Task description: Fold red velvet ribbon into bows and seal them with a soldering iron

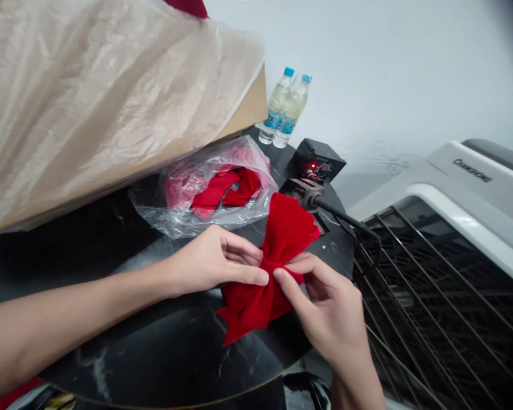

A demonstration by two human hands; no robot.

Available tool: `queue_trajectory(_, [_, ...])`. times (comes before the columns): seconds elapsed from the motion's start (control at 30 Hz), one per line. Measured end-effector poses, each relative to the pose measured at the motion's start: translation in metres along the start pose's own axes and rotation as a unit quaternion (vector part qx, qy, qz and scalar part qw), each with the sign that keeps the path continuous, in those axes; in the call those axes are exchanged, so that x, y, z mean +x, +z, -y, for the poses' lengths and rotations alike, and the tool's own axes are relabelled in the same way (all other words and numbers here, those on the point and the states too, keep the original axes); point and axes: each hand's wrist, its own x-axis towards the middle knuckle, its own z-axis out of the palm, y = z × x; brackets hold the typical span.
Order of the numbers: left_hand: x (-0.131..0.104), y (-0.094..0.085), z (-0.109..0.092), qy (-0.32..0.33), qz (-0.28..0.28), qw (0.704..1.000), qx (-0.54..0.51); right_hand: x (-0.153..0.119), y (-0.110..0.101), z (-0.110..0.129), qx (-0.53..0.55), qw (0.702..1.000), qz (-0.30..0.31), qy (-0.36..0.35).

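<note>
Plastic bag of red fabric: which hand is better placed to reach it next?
Probably the left hand: it pinches the red bow close to the plastic bag, while the right hand, also on the bow, sits farther away.

Bow (pixel 285 230): soft, matt, velvety cloth. Bag (pixel 177 223): thin, shiny, crinkled plastic. Table (pixel 183 356): smooth, glossy, marble-look. Box (pixel 253 103): matt cardboard. Bottles (pixel 296 105): clear, shiny plastic.

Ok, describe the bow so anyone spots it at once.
Find the black table. Over it, the left hand and right hand hold the red bow at its middle. Unlike the red cloth in the clear bag beyond, it is unbagged.
</note>
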Motion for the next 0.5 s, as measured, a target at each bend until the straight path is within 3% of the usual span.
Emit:
queue_trajectory(0.1, [-0.001, 0.003, 0.002, 0.031, -0.022, 0.999, 0.003, 0.000, 0.000, -0.001, -0.021, 1.000, -0.002, -0.002])
queue_trajectory(0.23, [-0.003, 0.004, 0.004, 0.074, 0.007, 0.997, -0.004, -0.002, 0.000, -0.001, -0.023, 0.999, -0.005, -0.023])
queue_trajectory(0.43, [-0.004, 0.007, 0.003, 0.056, 0.020, 0.997, -0.045, -0.007, 0.002, 0.009, -0.066, 0.996, -0.012, -0.060])
queue_trajectory(0.5, [-0.002, 0.005, 0.003, 0.087, 0.025, 0.996, -0.012, -0.007, 0.000, 0.011, -0.105, 0.992, -0.016, -0.070])
